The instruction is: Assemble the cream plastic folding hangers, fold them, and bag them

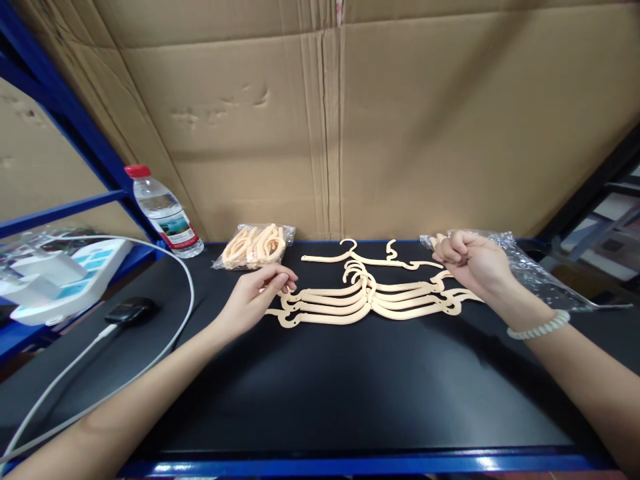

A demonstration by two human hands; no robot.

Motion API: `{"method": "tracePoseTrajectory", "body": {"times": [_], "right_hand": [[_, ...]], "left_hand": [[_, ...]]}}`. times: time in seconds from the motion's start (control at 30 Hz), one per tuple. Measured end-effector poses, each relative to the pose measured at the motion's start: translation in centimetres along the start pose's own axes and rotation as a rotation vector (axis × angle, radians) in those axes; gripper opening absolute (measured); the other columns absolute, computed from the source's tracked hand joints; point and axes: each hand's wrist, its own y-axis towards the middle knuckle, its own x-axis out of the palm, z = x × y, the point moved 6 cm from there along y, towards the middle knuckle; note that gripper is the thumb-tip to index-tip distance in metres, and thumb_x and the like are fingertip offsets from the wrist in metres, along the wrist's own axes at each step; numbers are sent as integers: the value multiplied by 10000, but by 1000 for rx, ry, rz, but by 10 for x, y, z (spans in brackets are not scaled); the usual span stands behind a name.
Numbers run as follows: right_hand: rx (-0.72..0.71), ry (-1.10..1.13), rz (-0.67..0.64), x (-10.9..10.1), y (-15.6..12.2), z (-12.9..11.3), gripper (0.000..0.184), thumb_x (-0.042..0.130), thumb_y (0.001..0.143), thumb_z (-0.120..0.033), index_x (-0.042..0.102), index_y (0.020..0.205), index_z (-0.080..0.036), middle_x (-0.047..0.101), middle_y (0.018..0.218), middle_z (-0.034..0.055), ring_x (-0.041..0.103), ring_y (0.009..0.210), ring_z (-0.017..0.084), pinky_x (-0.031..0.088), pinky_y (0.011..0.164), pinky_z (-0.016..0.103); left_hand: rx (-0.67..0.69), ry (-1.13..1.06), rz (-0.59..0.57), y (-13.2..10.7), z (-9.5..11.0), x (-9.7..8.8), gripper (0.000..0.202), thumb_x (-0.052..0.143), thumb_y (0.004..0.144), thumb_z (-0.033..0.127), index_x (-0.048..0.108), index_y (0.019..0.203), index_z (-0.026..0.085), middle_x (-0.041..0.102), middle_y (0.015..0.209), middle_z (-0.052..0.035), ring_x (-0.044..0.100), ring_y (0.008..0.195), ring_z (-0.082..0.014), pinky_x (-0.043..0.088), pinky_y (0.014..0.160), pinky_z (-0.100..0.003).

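Several cream plastic hangers (pixel 335 309) lie in an overlapping row on the black tabletop, their hooks bunched at the middle. At the row's left ends is my left hand (pixel 253 297), its fingers curled together in a pinch. Whether it grips a hanger end is hidden. My right hand (pixel 475 261) is closed beyond the row's right ends, beside a clear plastic bag; anything inside its fingers is out of sight. Behind the row lie a separate hanger piece with a hook (pixel 327 258) and another cream piece with a small hook (pixel 391 252).
A clear bag of folded cream parts (pixel 255 245) sits at the back left, near a water bottle (pixel 173 220). Crumpled plastic film (pixel 537 280) covers the right side. A power strip (pixel 95 267), black adapter (pixel 131 311) and white cable (pixel 191 293) occupy the left. Cardboard (pixel 425 120) walls the back.
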Motion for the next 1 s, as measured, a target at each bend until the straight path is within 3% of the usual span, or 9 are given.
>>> {"method": "tracePoseTrajectory", "body": {"times": [0.37, 0.57, 0.77, 1.0], "right_hand": [[66, 32, 37, 1, -2, 9, 205, 512, 488, -71, 350, 471, -195, 266, 480, -19, 279, 501, 120, 253, 533, 320], [47, -7, 18, -1, -3, 15, 213, 528, 541, -83, 354, 497, -199, 299, 497, -19, 299, 508, 119, 294, 539, 327], [30, -22, -13, -1, -3, 17, 254, 555, 594, -114, 331, 510, -199, 241, 509, -30, 278, 497, 114, 291, 539, 331], [61, -10, 16, 0, -3, 15, 228, 532, 537, -124, 321, 488, -196, 245, 484, -27, 269, 491, 112, 272, 523, 325]], "left_hand": [[-32, 0, -100, -2, 3, 6, 277, 487, 938, 390, 647, 942, 163, 672, 816, -45, 643, 735, -158, 526, 659, -259], [-30, -23, -100, -4, 4, 6, 171, 519, 912, 323, 600, 908, 172, 661, 821, -41, 640, 735, -158, 521, 645, -264], [-35, -33, -114, -4, 2, 6, 165, 495, 916, 301, 588, 882, 169, 659, 845, -47, 624, 719, -153, 516, 648, -281], [-15, -8, -96, -3, 7, 6, 174, 495, 912, 314, 587, 870, 172, 647, 828, -38, 613, 727, -153, 502, 660, -279]]}}
